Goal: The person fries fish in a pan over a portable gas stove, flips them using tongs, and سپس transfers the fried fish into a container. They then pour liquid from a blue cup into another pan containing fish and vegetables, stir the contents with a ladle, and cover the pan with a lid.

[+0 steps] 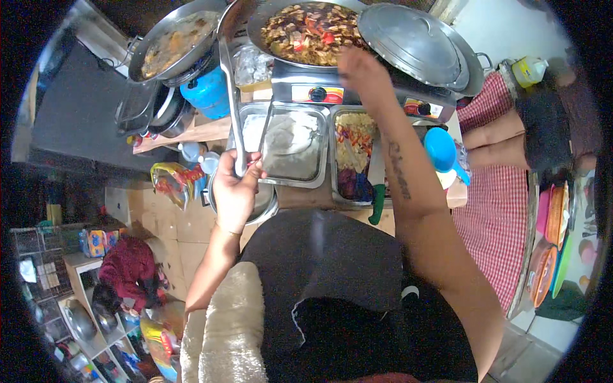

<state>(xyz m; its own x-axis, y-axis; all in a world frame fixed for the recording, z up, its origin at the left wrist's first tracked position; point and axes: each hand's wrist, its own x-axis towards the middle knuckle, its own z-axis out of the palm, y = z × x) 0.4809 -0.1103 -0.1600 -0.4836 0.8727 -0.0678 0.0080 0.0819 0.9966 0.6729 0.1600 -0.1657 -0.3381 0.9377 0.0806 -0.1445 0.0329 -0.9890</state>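
Note:
My left hand (237,189) grips the wide metal handle of a long-handled cooking utensil (229,86), whose top end reaches up beside the wok. A thinner metal rod (266,127) also rises from near my fingers; whether it is a separate tool is unclear. Over the front rim of a large wok (254,36) hovers my right hand (365,72), blurred, so what its fingers hold cannot be told. Pale sliced pieces with red pepper bits (311,31) fill the wok in dark liquid. The wok sits on a gas stove (354,93).
A lidded pan (412,43) stands right of the wok, another wok (179,45) left. Before me are a tray with white powder (292,139), a tray of chopped vegetables (354,139), a green-handled knife (378,203) and a blue dipper (439,148). A person (127,268) is low at left.

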